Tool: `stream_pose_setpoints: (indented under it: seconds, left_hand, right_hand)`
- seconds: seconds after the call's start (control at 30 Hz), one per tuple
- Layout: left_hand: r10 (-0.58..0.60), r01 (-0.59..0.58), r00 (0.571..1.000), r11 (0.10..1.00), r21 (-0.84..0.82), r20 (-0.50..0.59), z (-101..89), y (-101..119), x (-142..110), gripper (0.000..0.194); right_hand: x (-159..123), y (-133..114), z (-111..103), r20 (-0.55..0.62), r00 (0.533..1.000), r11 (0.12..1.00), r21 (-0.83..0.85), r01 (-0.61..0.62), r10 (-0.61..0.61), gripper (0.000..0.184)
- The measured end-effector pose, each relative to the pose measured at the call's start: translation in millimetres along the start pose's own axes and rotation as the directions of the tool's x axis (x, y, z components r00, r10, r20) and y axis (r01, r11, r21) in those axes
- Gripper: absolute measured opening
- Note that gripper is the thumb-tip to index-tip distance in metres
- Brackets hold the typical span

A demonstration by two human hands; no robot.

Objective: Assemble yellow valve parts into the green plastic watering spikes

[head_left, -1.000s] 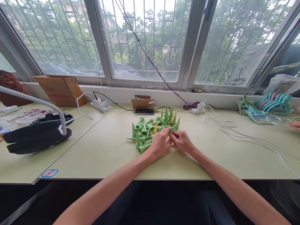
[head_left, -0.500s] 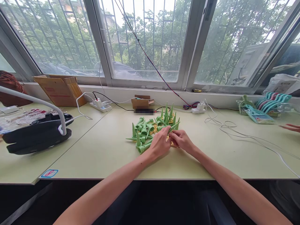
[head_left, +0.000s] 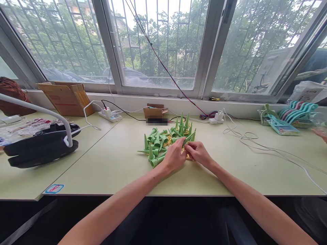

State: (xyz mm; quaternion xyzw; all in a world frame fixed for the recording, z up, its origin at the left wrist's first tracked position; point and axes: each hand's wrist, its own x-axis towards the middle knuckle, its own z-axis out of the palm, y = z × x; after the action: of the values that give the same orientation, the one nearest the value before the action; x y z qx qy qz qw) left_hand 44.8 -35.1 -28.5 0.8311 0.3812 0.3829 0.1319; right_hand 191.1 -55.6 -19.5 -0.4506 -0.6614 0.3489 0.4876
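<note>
**The other person's hand (head_left: 321,134) is a bit higher now**

In the head view, we see the left hand (head_left: 175,154) curled around a green spike (head_left: 189,138), beside the green pile (head_left: 157,139). The right hand's fingers pinch close by; we can't tell on what.

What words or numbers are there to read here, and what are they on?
"8", probably: a tilted red mark inside a blue border, on the sticker at the table's front edge.
Too faint to read: the red print on the large cardboard box.
Too blurred to read: the dark print on the white plastic package.
No other text is readable.
</note>
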Motion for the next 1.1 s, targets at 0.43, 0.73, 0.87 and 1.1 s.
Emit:
stream_pose_setpoints:
  seconds: [0.43,0.73,0.87,1.1]
  left_hand:
    - [0.030,-0.031,0.999,0.999,-0.042,-0.021,-0.1,0.2,0.3,0.047]
    - [0.036,-0.035,0.999,0.997,-0.071,0.003,-1.3,2.3,1.8,0.045]
    - [0.020,-0.019,1.000,0.997,-0.080,0.010,-1.5,2.4,2.1,0.046]
    - [0.011,-0.009,1.000,0.997,-0.074,0.016,-1.6,2.3,1.6,0.044]
  right_hand:
    - [1.1,5.9,-1.0,0.035,0.999,0.999,-0.006,0.042,-0.042,0.048]
    - [1.8,7.6,-2.5,-0.021,0.996,0.986,-0.144,0.086,-0.090,0.053]
    - [2.3,8.5,-2.6,-0.010,0.996,0.988,-0.125,0.088,-0.090,0.053]
    - [0.9,4.1,-2.1,0.014,0.999,0.998,-0.029,0.052,-0.051,0.053]
